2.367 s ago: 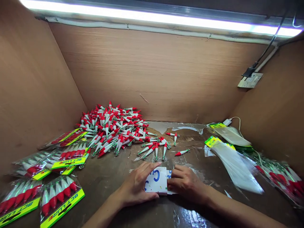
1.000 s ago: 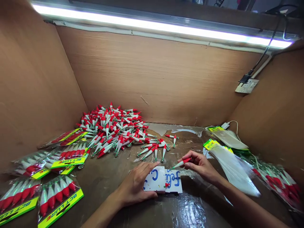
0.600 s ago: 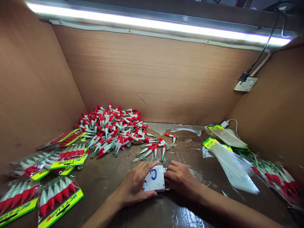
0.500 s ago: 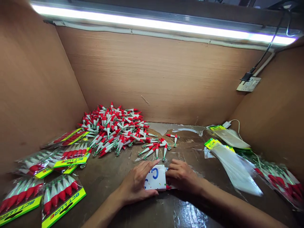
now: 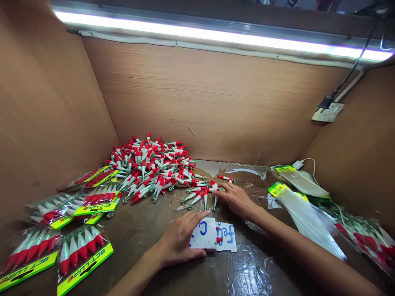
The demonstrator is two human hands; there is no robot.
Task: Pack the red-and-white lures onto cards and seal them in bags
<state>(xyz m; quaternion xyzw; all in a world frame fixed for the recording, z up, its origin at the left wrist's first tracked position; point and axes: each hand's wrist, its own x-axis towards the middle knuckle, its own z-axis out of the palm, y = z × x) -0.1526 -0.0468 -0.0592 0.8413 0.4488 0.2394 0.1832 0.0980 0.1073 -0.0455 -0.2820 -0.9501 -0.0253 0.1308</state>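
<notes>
My left hand (image 5: 180, 236) is curled around a folded white card (image 5: 203, 234) with blue lettering, thumb along its near edge and fingers along the far one. Several red lure tips (image 5: 219, 235) show at the card's right side, above a flat lettered flap (image 5: 227, 237). My right hand (image 5: 237, 199) is beyond the card, its fingertips closed over the red end of a red-and-white squid lure (image 5: 215, 202). That lure lies in a small group beside the large heap of lures (image 5: 154, 168); the thumb is hidden.
Filled lure packets (image 5: 84, 255) with yellow-green labels lie at the left. On the right are flat clear bags (image 5: 304, 222) and a bagged bunch of lures (image 5: 367, 238). Wooden walls (image 5: 197, 98) enclose the bench; a socket (image 5: 328, 112) sits on the right.
My right hand has left the card's right side and moved forward to the small group of lures, uncovering the flap and lure tips. My left hand stays on the card. The view shifted slightly.
</notes>
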